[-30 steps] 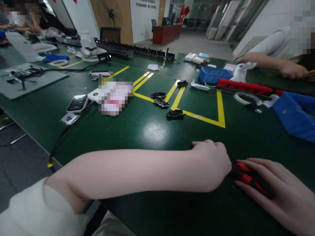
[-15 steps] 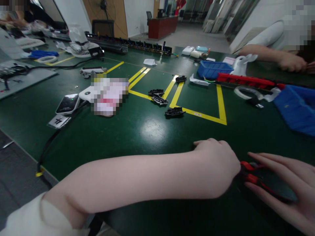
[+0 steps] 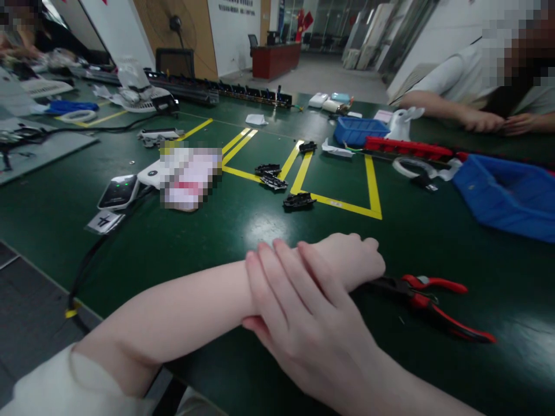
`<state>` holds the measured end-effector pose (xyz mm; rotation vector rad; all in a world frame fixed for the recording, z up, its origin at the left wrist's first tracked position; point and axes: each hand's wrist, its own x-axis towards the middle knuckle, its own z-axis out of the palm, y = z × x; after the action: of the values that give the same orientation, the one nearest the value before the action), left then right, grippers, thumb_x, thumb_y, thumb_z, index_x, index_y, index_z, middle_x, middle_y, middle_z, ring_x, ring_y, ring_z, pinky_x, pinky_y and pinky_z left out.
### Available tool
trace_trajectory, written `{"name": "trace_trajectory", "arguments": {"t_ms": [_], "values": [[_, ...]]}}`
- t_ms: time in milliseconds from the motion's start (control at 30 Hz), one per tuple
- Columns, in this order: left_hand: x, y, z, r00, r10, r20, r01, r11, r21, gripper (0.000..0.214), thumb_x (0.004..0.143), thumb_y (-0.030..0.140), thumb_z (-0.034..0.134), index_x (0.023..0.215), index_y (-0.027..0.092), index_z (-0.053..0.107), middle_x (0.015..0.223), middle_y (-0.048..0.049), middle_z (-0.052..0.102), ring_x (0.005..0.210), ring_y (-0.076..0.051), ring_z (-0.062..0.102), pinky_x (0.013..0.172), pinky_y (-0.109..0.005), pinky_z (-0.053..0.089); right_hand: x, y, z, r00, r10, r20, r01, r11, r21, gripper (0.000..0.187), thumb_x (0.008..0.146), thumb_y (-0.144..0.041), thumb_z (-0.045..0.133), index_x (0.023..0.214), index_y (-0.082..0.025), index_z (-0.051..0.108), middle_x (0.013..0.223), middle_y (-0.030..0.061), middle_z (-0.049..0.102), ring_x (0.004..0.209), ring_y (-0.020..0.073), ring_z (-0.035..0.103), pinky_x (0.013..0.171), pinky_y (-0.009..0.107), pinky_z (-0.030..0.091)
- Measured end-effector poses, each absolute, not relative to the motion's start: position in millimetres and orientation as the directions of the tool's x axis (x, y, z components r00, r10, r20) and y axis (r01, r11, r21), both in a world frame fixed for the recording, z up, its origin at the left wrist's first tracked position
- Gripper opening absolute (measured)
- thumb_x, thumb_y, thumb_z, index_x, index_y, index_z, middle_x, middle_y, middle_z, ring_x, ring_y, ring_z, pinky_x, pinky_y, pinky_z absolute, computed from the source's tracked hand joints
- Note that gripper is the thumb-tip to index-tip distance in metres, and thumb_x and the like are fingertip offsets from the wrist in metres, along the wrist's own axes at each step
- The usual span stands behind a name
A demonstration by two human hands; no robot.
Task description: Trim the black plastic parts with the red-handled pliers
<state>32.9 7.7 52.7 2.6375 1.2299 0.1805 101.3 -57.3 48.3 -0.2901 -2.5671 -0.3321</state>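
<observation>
My left forearm lies across the green table [image 3: 433, 242], and my left hand [image 3: 353, 260] rests on it with its fingers curled under. My right hand [image 3: 303, 312] lies over my left wrist, fingers wrapped across it. Red-handled pliers [image 3: 418, 296] lie flat on the table just right of my left hand. Their dark nose reaches under that hand's knuckles, and nothing grips the handles. Whether the curled left fingers hold anything is hidden.
Small black plastic parts [image 3: 297, 201] lie on yellow tape lines [image 3: 373, 185] beyond my hands. A blue bin [image 3: 507, 193] stands at right, a blue tray [image 3: 358, 130] and red strip [image 3: 407, 147] behind. A phone [image 3: 118, 192] and cable [image 3: 99, 248] are left. A co-worker's hands [image 3: 489, 121] rest far right.
My right hand has let go of the pliers' handles and moved left onto my left wrist. The pliers now lie uncovered. My left hand has stayed in place.
</observation>
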Motion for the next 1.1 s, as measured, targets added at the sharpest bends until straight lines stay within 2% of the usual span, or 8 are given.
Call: {"name": "trace_trajectory", "arguments": {"t_ms": [100, 267, 467, 567, 667, 733, 867, 1100], "values": [[31, 5, 66, 0.688, 0.723, -0.064, 0.724, -0.677, 0.129, 0.024, 0.088, 0.000, 0.056, 0.109, 0.007, 0.065, 0.116, -0.0159, 0.061, 0.097, -0.025, 0.065, 0.074, -0.032, 0.054, 84, -75, 37, -0.837, 0.071, 0.543, 0.185, 0.970, 0.158, 0.057, 0.096, -0.036, 0.043, 0.138, 0.002, 0.046, 0.140, 0.0216, 0.053, 0.130, 0.0334, 0.048, 0.113, 0.046, 0.034], [38, 3, 72, 0.670, 0.723, -0.169, 0.742, -0.660, 0.114, 0.032, 0.088, 0.006, 0.061, 0.120, 0.009, 0.061, 0.125, -0.0167, 0.056, 0.109, -0.026, 0.060, 0.081, -0.031, 0.054, 67, -101, 22, -0.813, -0.163, 0.559, 0.002, 0.959, 0.283, 0.046, 0.098, -0.027, 0.036, 0.136, -0.006, 0.053, 0.141, 0.0121, 0.055, 0.132, 0.0255, 0.048, 0.118, 0.039, 0.029], [36, 8, 59, 0.636, 0.767, -0.090, 0.771, -0.623, 0.133, 0.021, 0.093, 0.012, 0.056, 0.113, 0.009, 0.061, 0.117, -0.0142, 0.058, 0.105, -0.024, 0.060, 0.076, -0.029, 0.052, 135, -64, 48, -0.808, -0.202, 0.553, -0.060, 0.963, 0.263, 0.034, 0.095, -0.023, 0.044, 0.123, -0.021, 0.064, 0.131, 0.0008, 0.064, 0.127, 0.0170, 0.053, 0.112, 0.031, 0.039], [32, 10, 48, 0.649, 0.760, -0.043, 0.757, -0.638, 0.142, 0.018, 0.096, 0.018, 0.051, 0.110, 0.010, 0.060, 0.113, -0.0123, 0.058, 0.105, -0.023, 0.059, 0.076, -0.028, 0.051, 211, -24, 52, -0.880, 0.123, 0.459, 0.237, 0.951, 0.200, 0.043, 0.089, -0.021, 0.051, 0.132, -0.025, 0.057, 0.132, 0.0037, 0.064, 0.124, 0.0222, 0.057, 0.106, 0.040, 0.047], [29, 9, 39, 0.657, 0.752, 0.062, 0.738, -0.657, 0.151, 0.025, 0.095, 0.027, 0.057, 0.112, 0.009, 0.057, 0.115, -0.0119, 0.057, 0.105, -0.023, 0.057, 0.080, -0.031, 0.049, 284, 9, 32, -0.771, 0.466, 0.435, 0.550, 0.831, 0.085, 0.060, 0.087, -0.044, 0.057, 0.143, -0.027, 0.045, 0.140, 0.0112, 0.056, 0.121, 0.0343, 0.058, 0.096, 0.055, 0.052], [27, 8, 35, 0.644, 0.760, 0.087, 0.745, -0.649, 0.156, 0.026, 0.095, 0.029, 0.057, 0.111, 0.009, 0.057, 0.116, -0.0111, 0.057, 0.105, -0.022, 0.056, 0.083, -0.031, 0.048, 317, 23, 14, -0.696, 0.609, 0.380, 0.660, 0.751, 0.007, 0.068, 0.084, -0.058, 0.056, 0.143, -0.028, 0.043, 0.140, 0.0129, 0.054, 0.115, 0.0367, 0.060, 0.089, 0.057, 0.054], [24, 13, 26, 0.643, 0.755, 0.128, 0.693, -0.645, 0.323, 0.024, 0.093, 0.032, 0.060, 0.108, 0.013, 0.057, 0.112, -0.0069, 0.056, 0.100, -0.019, 0.055, 0.083, -0.029, 0.047, 334, 31, -4, -0.650, 0.691, 0.317, 0.703, 0.705, -0.096, 0.065, 0.082, -0.058, 0.060, 0.138, -0.027, 0.047, 0.129, 0.0109, 0.061, 0.107, 0.0320, 0.065, 0.082, 0.047, 0.058], [20, 20, 13, 0.609, 0.767, 0.201, 0.590, -0.608, 0.532, 0.022, 0.089, 0.033, 0.065, 0.102, 0.016, 0.059, 0.105, -0.0043, 0.058, 0.095, -0.017, 0.056, 0.083, -0.029, 0.047, 318, 31, -1, -0.637, 0.706, 0.310, 0.725, 0.685, -0.072, 0.056, 0.085, -0.054, 0.058, 0.131, -0.023, 0.054, 0.119, 0.0114, 0.061, 0.103, 0.0288, 0.063, 0.080, 0.044, 0.057]]}}
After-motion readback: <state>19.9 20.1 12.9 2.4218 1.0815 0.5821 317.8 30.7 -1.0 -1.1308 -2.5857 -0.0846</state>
